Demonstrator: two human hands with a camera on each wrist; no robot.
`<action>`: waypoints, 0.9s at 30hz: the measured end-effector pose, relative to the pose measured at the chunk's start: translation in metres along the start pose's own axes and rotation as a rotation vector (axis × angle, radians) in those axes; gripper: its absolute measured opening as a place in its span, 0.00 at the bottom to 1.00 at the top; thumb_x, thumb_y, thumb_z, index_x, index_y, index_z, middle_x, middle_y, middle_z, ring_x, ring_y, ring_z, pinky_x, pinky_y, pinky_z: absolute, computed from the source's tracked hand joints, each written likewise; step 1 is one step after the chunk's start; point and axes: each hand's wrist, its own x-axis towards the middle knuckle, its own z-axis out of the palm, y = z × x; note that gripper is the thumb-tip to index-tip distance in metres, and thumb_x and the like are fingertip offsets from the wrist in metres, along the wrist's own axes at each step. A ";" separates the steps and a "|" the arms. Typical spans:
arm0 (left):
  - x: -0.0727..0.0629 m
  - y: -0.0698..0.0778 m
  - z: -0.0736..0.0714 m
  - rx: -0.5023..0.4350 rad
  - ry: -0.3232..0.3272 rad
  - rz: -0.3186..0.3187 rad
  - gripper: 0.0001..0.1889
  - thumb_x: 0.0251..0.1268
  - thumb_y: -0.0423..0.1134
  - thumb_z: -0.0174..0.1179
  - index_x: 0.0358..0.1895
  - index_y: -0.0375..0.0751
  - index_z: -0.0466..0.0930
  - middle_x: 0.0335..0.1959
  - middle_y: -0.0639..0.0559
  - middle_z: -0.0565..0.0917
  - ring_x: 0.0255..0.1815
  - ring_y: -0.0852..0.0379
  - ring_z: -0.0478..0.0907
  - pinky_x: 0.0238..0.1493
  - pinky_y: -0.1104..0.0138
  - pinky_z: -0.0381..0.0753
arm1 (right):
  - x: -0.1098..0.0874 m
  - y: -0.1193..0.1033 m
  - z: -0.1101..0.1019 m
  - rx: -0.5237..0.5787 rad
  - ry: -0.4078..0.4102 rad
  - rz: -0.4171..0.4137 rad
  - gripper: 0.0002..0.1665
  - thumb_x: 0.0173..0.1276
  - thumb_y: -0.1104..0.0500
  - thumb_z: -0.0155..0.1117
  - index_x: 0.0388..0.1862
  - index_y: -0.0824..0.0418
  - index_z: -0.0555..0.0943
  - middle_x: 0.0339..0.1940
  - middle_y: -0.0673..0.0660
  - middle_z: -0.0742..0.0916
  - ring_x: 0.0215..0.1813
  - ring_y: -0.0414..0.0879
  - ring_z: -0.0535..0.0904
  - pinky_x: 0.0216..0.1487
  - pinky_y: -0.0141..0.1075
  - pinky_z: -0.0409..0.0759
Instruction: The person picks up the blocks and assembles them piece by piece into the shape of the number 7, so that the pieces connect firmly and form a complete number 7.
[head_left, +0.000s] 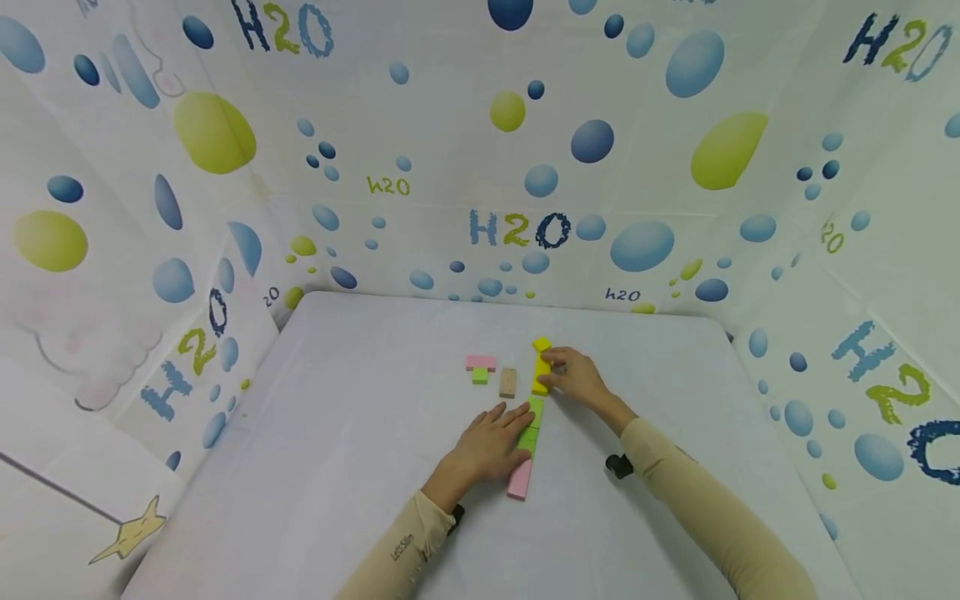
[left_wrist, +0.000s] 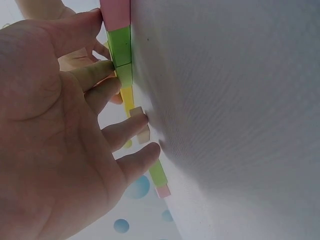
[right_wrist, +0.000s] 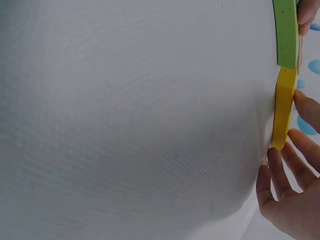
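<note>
1. Long yellow block (head_left: 537, 373): lies flat, right hand (head_left: 576, 375) at its right side, fingers loosely bent and parted, touching without closing round it.
2. Left hand (head_left: 487, 442): nearer the person than the long yellow block, fingers spread, gripping nothing, touching two green blocks (head_left: 528, 440) lined up off that block's near end; a pink block (head_left: 519, 482) follows.
3. The left wrist view shows the palm and the seam between those greens; the right wrist view shows yellow and green end to end, though contact is hard to confirm. Only the head view shows clearly a small yellow block (head_left: 542, 343), askew beyond the long one.
4. Left of the long yellow block: a wooden block (head_left: 507, 382), then a pink-and-green pair (head_left: 481, 362).
5. Surface: white table (head_left: 360, 400). Beyond the landmark, a white wall (head_left: 450, 125) printed with bubbles and "H2O".
6. Count: two yellow, three green, two pink, one wooden; eight blocks.
</note>
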 end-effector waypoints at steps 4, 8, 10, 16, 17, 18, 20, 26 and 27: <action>0.001 0.000 0.001 -0.004 -0.002 -0.001 0.35 0.77 0.56 0.59 0.82 0.53 0.63 0.83 0.59 0.61 0.83 0.44 0.58 0.78 0.44 0.63 | -0.001 -0.001 0.001 0.002 0.006 0.003 0.29 0.65 0.53 0.79 0.65 0.59 0.84 0.68 0.57 0.83 0.64 0.55 0.81 0.68 0.52 0.77; 0.000 0.001 0.000 -0.010 -0.014 -0.006 0.35 0.77 0.56 0.58 0.82 0.53 0.62 0.84 0.60 0.60 0.83 0.44 0.57 0.78 0.44 0.62 | -0.004 -0.003 0.001 0.002 0.000 0.008 0.30 0.65 0.53 0.79 0.65 0.59 0.84 0.69 0.58 0.83 0.64 0.55 0.81 0.68 0.52 0.77; 0.000 0.001 0.000 -0.009 -0.014 -0.007 0.35 0.77 0.56 0.58 0.82 0.53 0.62 0.84 0.59 0.60 0.83 0.44 0.57 0.78 0.44 0.62 | -0.004 -0.004 0.001 -0.001 0.002 -0.007 0.30 0.65 0.54 0.79 0.65 0.60 0.84 0.68 0.58 0.83 0.64 0.56 0.81 0.68 0.53 0.77; 0.000 0.002 -0.002 -0.002 -0.004 -0.008 0.35 0.77 0.56 0.59 0.82 0.53 0.63 0.83 0.59 0.61 0.83 0.43 0.58 0.78 0.44 0.63 | -0.003 -0.005 0.002 -0.016 0.012 -0.041 0.30 0.65 0.54 0.79 0.65 0.61 0.84 0.68 0.60 0.83 0.63 0.57 0.82 0.67 0.52 0.78; 0.000 0.002 -0.002 -0.002 -0.007 -0.010 0.35 0.77 0.56 0.59 0.82 0.53 0.63 0.83 0.59 0.61 0.83 0.43 0.58 0.78 0.44 0.63 | -0.003 -0.004 0.002 -0.019 0.009 -0.042 0.31 0.65 0.54 0.79 0.65 0.61 0.84 0.68 0.60 0.83 0.63 0.57 0.82 0.67 0.52 0.78; -0.001 0.002 -0.003 -0.002 -0.010 -0.010 0.35 0.77 0.56 0.58 0.82 0.53 0.62 0.83 0.59 0.61 0.83 0.43 0.58 0.78 0.44 0.63 | -0.003 -0.004 0.003 -0.022 0.007 -0.043 0.31 0.65 0.54 0.79 0.65 0.61 0.84 0.68 0.59 0.83 0.63 0.57 0.82 0.66 0.52 0.79; -0.001 0.002 -0.003 -0.001 -0.014 -0.008 0.35 0.78 0.56 0.58 0.82 0.53 0.62 0.84 0.59 0.61 0.83 0.43 0.57 0.78 0.44 0.63 | -0.003 -0.003 0.003 -0.019 0.005 -0.042 0.31 0.65 0.54 0.79 0.65 0.60 0.83 0.68 0.59 0.83 0.63 0.56 0.82 0.66 0.52 0.79; -0.001 0.002 -0.003 0.004 -0.008 -0.004 0.35 0.77 0.57 0.58 0.82 0.53 0.63 0.83 0.59 0.61 0.83 0.43 0.58 0.77 0.44 0.63 | -0.004 -0.003 0.004 -0.007 0.009 -0.041 0.31 0.65 0.53 0.79 0.65 0.60 0.84 0.69 0.58 0.83 0.63 0.56 0.82 0.66 0.51 0.79; -0.001 0.002 -0.003 0.003 -0.009 -0.004 0.35 0.77 0.57 0.58 0.82 0.53 0.63 0.83 0.59 0.61 0.83 0.43 0.58 0.78 0.44 0.63 | -0.004 -0.003 0.004 -0.006 0.007 -0.037 0.31 0.65 0.53 0.79 0.65 0.60 0.84 0.69 0.58 0.83 0.63 0.56 0.82 0.67 0.51 0.79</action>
